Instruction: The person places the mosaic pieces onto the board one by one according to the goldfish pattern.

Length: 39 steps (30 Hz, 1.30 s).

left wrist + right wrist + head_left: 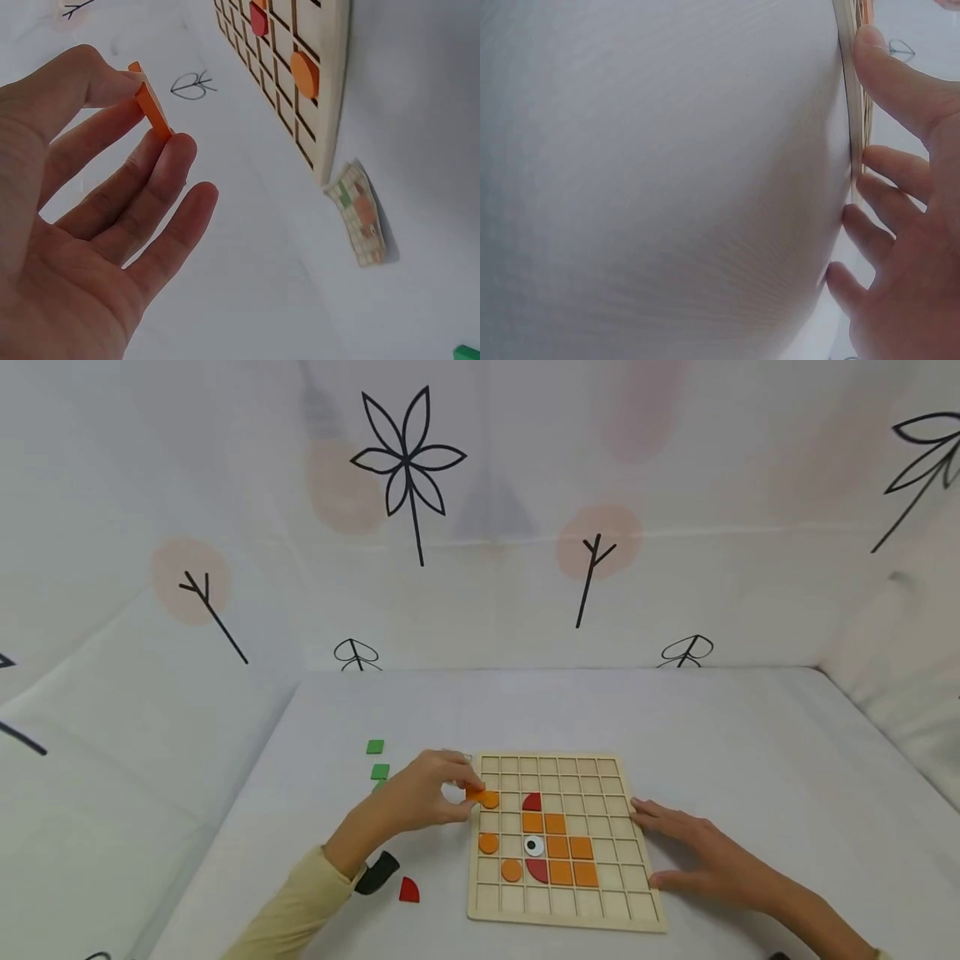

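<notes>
Left of the wooden grid board [567,922], my left hand [423,789] pinches an orange tile [152,109] between thumb and fingers, near the board's left edge. The tile appears edge-on in the left wrist view. My right hand [705,860] rests along the board's right edge with fingers spread, thumb and fingertips at the rim. On the board, several orange squares [557,847] stand together beside a white eye piece [533,846], with one red quarter-circle [532,802] above and another red quarter-circle [537,870] below. Orange discs [488,843] occupy cells toward the left.
Several green squares [375,747] lie on the white table left of the board, partly hidden by my left arm. A loose red quarter-circle [409,890] lies nearer me. In the left wrist view, a small curled pattern card [360,214] lies beside the board's corner.
</notes>
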Tool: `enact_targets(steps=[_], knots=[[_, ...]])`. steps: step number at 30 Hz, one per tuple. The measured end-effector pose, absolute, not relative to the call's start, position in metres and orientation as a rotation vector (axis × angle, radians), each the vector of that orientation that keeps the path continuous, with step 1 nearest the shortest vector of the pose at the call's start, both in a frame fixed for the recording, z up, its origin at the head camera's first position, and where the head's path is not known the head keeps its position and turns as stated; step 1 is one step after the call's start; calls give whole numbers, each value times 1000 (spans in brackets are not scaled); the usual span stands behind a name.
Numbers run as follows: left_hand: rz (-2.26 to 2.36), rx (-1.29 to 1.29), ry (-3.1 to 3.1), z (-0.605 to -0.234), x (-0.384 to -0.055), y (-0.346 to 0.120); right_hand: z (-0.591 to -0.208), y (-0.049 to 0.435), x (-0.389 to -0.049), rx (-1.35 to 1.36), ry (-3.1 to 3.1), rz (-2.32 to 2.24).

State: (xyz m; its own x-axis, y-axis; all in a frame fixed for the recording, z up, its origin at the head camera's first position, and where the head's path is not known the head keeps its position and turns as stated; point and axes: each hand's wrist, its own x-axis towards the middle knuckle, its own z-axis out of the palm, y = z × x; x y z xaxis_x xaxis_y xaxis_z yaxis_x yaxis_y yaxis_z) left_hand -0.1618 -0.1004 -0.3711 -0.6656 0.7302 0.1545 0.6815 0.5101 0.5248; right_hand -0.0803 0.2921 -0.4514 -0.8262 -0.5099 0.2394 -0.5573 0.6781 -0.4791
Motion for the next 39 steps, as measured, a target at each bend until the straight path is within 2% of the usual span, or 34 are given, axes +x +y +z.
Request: enact_targets(steps=[8, 22, 39], knots=[[753, 1346, 2649, -368, -164, -69, -452, 294, -81, 939, -2769, 879], [709, 1518, 2539, -383, -172, -18, -451, 293, -82, 855, -2847, 808], [468, 1446, 2481, -411, -174, 31, -454, 293, -83, 874, -2806, 919]])
